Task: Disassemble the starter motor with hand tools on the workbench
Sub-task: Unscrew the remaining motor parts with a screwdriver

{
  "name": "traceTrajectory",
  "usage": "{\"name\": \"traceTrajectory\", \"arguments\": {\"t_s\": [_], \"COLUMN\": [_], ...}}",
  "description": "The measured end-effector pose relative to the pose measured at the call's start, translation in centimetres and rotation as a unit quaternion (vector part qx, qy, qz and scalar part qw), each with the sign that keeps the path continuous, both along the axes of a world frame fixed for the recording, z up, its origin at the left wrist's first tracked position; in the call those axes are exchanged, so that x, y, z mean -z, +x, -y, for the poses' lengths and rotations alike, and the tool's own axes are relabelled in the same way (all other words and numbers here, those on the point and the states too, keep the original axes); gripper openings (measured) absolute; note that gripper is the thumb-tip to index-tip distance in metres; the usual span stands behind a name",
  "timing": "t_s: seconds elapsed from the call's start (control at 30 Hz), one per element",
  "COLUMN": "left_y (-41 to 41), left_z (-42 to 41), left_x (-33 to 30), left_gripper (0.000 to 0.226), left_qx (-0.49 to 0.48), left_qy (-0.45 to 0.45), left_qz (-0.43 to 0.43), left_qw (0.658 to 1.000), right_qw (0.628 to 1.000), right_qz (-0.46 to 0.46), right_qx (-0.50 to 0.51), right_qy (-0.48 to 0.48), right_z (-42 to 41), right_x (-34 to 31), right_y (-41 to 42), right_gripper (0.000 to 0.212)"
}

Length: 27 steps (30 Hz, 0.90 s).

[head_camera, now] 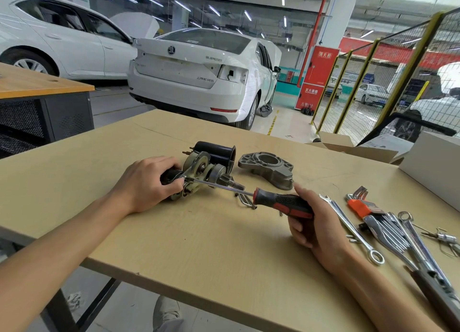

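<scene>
The left hand (146,182) is gripping the starter motor (199,172) near the middle of the counter (199,244), fingers curled round its dark end, while the right hand (316,229) is wrapping its fingers round the screwdriver (281,202), whose tip is meeting the motor at about 9 o'clock from the handle. With the front housing (267,168) already lying off at the motor's 3 o'clock, this looks like loosening a screw or prying; next probably calls for steady pressure along the shaft.

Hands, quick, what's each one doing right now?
Left hand: fingers curled round the starter motor, holding it.
Right hand: gripping the screwdriver handle.
</scene>
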<state>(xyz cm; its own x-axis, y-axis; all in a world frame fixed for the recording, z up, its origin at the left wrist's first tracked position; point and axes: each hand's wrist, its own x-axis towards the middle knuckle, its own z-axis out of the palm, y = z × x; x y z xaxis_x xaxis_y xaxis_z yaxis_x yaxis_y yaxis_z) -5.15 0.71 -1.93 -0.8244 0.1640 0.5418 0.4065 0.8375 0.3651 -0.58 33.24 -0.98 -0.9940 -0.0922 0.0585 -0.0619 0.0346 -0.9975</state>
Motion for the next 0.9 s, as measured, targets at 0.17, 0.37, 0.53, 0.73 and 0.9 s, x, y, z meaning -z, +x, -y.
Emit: {"name": "traceTrajectory", "arguments": {"t_s": [0.17,0.37,0.53,0.73,0.9], "left_y": [-0.17,-0.15,-0.10,-0.12,-0.09], "left_z": [0.10,0.15,0.01,0.01,-0.03], "left_x": [-0.05,0.13,0.09,0.04,0.04], "left_gripper": [0.057,0.054,0.056,0.058,0.060], "left_qx": [0.002,0.006,0.002,0.001,0.000], "left_qy": [-0.001,0.000,0.002,0.002,0.000], "left_qz": [0.000,-0.001,-0.005,0.000,0.000], "left_qw": [1.000,1.000,1.000,1.000,1.000], "right_qw": [0.999,0.999,1.000,1.000,0.999], "right_qz": [-0.030,-0.036,-0.004,-0.025,-0.025], "right_qx": [-0.015,-0.014,-0.007,-0.003,-0.008], "right_qy": [0.001,-0.014,-0.005,-0.017,-0.026], "right_z": [-0.15,-0.17,-0.21,-0.11,0.01], "right_x": [0.17,0.22,0.23,0.17,0.10], "right_y": [-0.19,-0.28,-0.08,-0.25,-0.14], "right_gripper": [0.041,0.036,0.045,0.039,0.036]}}
